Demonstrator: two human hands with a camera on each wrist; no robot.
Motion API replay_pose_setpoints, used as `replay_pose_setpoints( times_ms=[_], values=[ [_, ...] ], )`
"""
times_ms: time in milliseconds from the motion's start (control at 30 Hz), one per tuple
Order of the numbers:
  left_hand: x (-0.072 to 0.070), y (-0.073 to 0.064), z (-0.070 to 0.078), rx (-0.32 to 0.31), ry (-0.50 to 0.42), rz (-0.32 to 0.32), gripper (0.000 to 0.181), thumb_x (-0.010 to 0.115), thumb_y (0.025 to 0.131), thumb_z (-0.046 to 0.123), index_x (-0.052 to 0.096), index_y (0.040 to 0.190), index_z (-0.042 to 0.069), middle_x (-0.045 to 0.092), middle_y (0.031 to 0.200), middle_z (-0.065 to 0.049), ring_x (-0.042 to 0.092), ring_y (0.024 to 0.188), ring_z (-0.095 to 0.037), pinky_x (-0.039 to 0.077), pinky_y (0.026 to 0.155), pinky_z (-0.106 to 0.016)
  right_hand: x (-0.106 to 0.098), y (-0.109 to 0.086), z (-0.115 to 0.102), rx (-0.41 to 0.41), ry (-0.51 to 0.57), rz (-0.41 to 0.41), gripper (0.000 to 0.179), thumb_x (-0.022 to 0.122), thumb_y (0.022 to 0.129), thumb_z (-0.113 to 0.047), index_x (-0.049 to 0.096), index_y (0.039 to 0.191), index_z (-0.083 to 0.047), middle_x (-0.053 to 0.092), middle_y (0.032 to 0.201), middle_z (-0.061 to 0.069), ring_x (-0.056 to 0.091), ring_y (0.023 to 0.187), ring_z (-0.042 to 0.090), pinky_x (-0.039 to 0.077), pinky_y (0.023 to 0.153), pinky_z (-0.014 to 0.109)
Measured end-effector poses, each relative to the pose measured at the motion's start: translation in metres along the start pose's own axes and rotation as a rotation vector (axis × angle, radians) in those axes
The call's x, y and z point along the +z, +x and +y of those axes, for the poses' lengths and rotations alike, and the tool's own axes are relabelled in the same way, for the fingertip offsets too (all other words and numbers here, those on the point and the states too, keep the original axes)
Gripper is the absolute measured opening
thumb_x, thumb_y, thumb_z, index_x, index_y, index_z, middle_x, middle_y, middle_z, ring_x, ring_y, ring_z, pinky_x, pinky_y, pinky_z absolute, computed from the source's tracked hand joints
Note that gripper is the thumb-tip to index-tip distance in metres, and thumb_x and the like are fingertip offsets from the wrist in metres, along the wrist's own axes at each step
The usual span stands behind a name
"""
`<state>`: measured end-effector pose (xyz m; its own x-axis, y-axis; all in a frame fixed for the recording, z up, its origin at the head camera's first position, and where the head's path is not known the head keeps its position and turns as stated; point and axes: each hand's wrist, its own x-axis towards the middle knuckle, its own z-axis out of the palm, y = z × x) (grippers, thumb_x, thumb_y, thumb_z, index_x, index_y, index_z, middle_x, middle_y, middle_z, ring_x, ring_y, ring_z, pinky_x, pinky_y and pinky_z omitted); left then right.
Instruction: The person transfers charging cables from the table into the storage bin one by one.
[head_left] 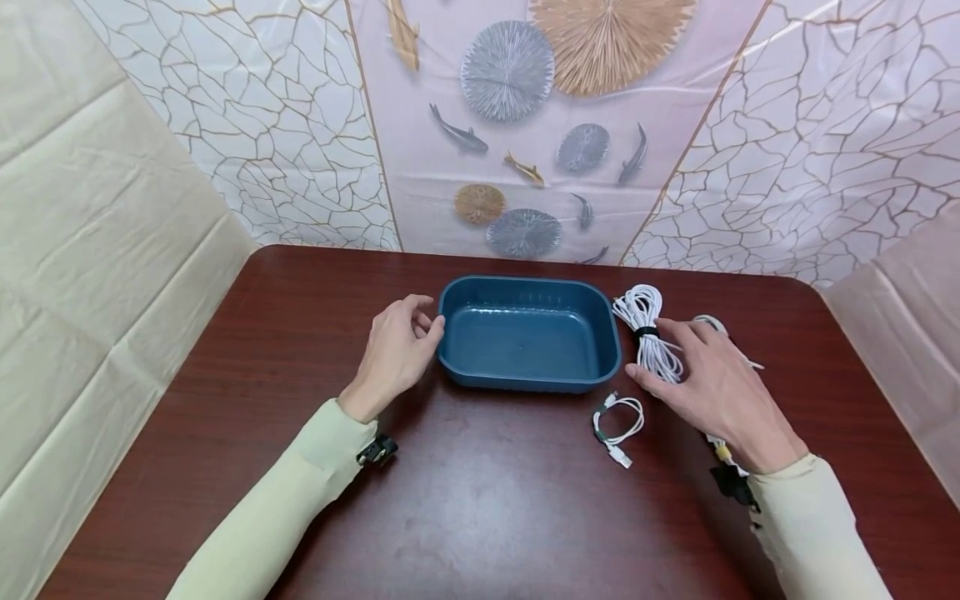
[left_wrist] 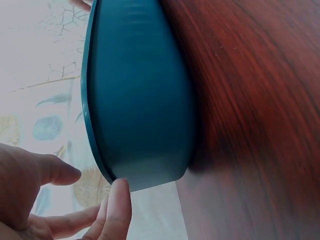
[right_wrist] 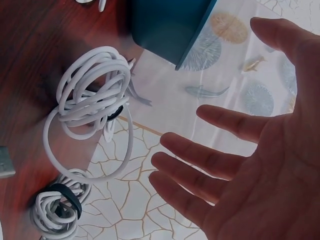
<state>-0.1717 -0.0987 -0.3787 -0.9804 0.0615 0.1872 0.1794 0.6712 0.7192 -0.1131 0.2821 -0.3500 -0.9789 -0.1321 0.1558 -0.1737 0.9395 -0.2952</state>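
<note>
A dark blue rectangular plastic bin [head_left: 525, 384] stands on the table. At its left end is my left hand [head_left: 396, 354], fingers loosely bent and fingertips right at the rim, as the left wrist view also shows. My right hand [head_left: 716, 387] is spread over the right side, thumb and fingers apart, with nothing in its grasp. Just beyond its fingers lies a coiled white cable [head_left: 639, 307] bound by a black strap. A short white USB cable [head_left: 642, 414] lies in a loop by the bin's front right corner. The right hand partly hides another white cable bundle [head_left: 708, 320].
In the right wrist view a smaller strapped cable coil [right_wrist: 56, 212] lies beside the larger coil. A cable with a yellow part [head_left: 722, 452] shows near my right wrist. The brown table [head_left: 480, 517] ends at a patterned cloth wall [head_left: 300, 125] behind the bin.
</note>
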Motion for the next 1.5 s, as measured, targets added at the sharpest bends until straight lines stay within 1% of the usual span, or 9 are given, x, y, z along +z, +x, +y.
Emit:
replay_pose_setpoints(
  times_ms=[200, 400, 567, 733, 867, 1067, 1167, 1300, 1500],
  values=[
    [0.001, 0.002, 0.000, 0.022, -0.003, 0.013, 0.039, 0.066, 0.098, 0.024, 0.065, 0.132, 0.004, 0.070, 0.090, -0.006, 0.065, 0.079, -0.018, 0.055, 0.074, -0.032, -0.001, 0.003, -0.002, -0.037, -0.004, -0.040, 0.080, 0.066, 0.093, -0.057, 0.048, 0.148, -0.002, 0.053, 0.136, 0.024, 0.049, 0.124, 0.042, 0.047, 0.099, 0.066],
    [0.002, 0.003, -0.001, -0.005, -0.002, 0.024, 0.037, 0.068, 0.097, 0.020, 0.068, 0.129, 0.004, 0.071, 0.086, -0.006, 0.067, 0.076, -0.017, 0.057, 0.071, -0.031, 0.001, 0.003, 0.000, -0.056, -0.002, -0.045, 0.075, 0.068, 0.094, -0.050, 0.048, 0.147, 0.000, 0.055, 0.134, 0.025, 0.051, 0.121, 0.042, 0.048, 0.098, 0.066],
    [0.003, 0.002, -0.003, -0.018, -0.035, -0.002, 0.034, 0.069, 0.096, 0.017, 0.069, 0.126, 0.000, 0.071, 0.086, -0.008, 0.068, 0.074, -0.016, 0.059, 0.068, -0.029, 0.002, 0.002, 0.002, -0.040, 0.000, -0.066, 0.075, 0.069, 0.093, -0.049, 0.047, 0.147, -0.001, 0.055, 0.132, 0.025, 0.052, 0.118, 0.042, 0.049, 0.095, 0.066],
    [0.005, 0.003, -0.005, -0.003, -0.046, -0.023, 0.031, 0.070, 0.096, 0.017, 0.070, 0.121, -0.001, 0.071, 0.085, -0.008, 0.069, 0.072, -0.015, 0.060, 0.067, -0.027, 0.003, 0.001, 0.003, -0.037, -0.002, -0.077, 0.075, 0.070, 0.093, -0.049, 0.048, 0.146, -0.001, 0.056, 0.132, 0.025, 0.053, 0.118, 0.042, 0.049, 0.095, 0.067],
    [0.005, 0.004, -0.007, 0.003, -0.038, -0.010, 0.029, 0.071, 0.096, 0.016, 0.072, 0.119, -0.001, 0.071, 0.085, -0.008, 0.068, 0.073, -0.017, 0.059, 0.068, -0.028, 0.004, 0.004, 0.002, -0.054, -0.001, -0.072, 0.071, 0.072, 0.092, -0.046, 0.051, 0.144, -0.001, 0.057, 0.130, 0.024, 0.054, 0.117, 0.041, 0.050, 0.095, 0.065],
    [0.008, 0.007, -0.008, 0.012, -0.050, 0.010, 0.026, 0.070, 0.095, 0.014, 0.073, 0.115, -0.002, 0.071, 0.085, -0.010, 0.067, 0.074, -0.019, 0.060, 0.068, -0.031, 0.001, 0.009, 0.000, -0.045, -0.014, -0.111, 0.070, 0.074, 0.092, -0.042, 0.051, 0.144, -0.002, 0.054, 0.137, 0.026, 0.050, 0.125, 0.044, 0.047, 0.101, 0.068],
    [0.010, 0.008, -0.008, 0.017, -0.057, 0.024, 0.025, 0.071, 0.094, 0.013, 0.074, 0.113, -0.003, 0.072, 0.083, -0.010, 0.067, 0.071, -0.019, 0.060, 0.065, -0.030, 0.000, 0.010, 0.001, -0.058, -0.016, -0.124, 0.068, 0.075, 0.091, -0.039, 0.052, 0.143, -0.002, 0.054, 0.138, 0.026, 0.049, 0.126, 0.044, 0.047, 0.102, 0.068],
    [0.010, 0.007, -0.008, 0.019, -0.060, 0.033, 0.024, 0.072, 0.094, 0.012, 0.076, 0.110, -0.004, 0.072, 0.080, -0.009, 0.067, 0.065, -0.017, 0.056, 0.059, -0.025, 0.002, 0.011, 0.002, -0.089, -0.011, -0.139, 0.063, 0.076, 0.090, -0.035, 0.056, 0.140, -0.002, 0.057, 0.135, 0.026, 0.052, 0.124, 0.044, 0.048, 0.101, 0.066],
    [0.009, 0.007, -0.007, 0.028, -0.077, 0.017, 0.024, 0.072, 0.093, 0.012, 0.076, 0.111, -0.004, 0.072, 0.079, -0.010, 0.067, 0.060, -0.014, 0.056, 0.056, -0.023, 0.004, 0.011, 0.004, -0.107, -0.009, -0.148, 0.048, 0.076, 0.090, -0.030, 0.064, 0.127, -0.002, 0.066, 0.119, 0.021, 0.063, 0.107, 0.038, 0.054, 0.090, 0.060]
  ],
)
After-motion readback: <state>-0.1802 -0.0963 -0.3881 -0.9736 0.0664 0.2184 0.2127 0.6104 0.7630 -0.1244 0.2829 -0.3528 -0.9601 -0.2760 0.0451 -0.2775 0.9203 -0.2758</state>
